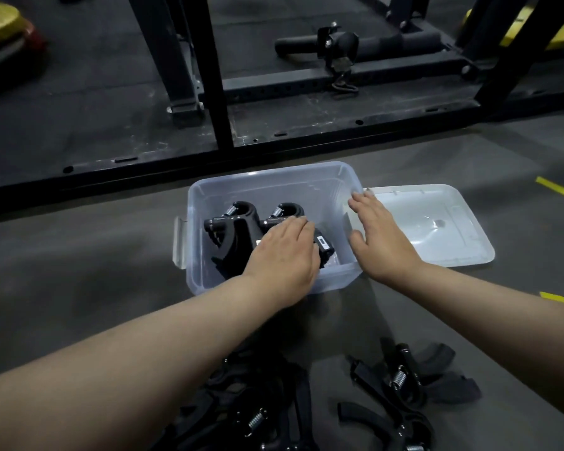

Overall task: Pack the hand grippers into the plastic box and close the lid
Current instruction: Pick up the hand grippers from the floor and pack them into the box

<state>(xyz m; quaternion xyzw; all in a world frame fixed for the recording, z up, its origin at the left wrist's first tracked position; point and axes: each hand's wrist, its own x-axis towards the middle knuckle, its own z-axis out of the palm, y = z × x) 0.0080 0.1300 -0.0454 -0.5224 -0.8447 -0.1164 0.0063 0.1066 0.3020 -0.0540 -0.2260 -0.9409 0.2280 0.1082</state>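
The plastic box [192, 222] sits open on the floor, and everything here is placed from it. In its left half lie the packed hand grippers [235, 222], with their spring heads toward the box's far wall and their handles running back toward the near wall. The left hand [284, 252] reaches over the near wall and lies palm down on them. Its fingers are straight and press rather than grasp, and a black gripper end pokes out just right of the fingertips. The right hand [381, 236] is spread and relaxed above the box's right wall, holding nothing; I cannot tell whether it touches the rim. Just beside that wall lies the lid [453, 229], inner face up and nearer the right hand.

On the near side of the box, toward the person, more wait: a loose pile [258, 411] under the left forearm and a smaller cluster [401, 382] between the forearms, nearer the right. Packing looks far from done. The next reach probably runs backward, away from the box, with each hand taking the heap on its own side.
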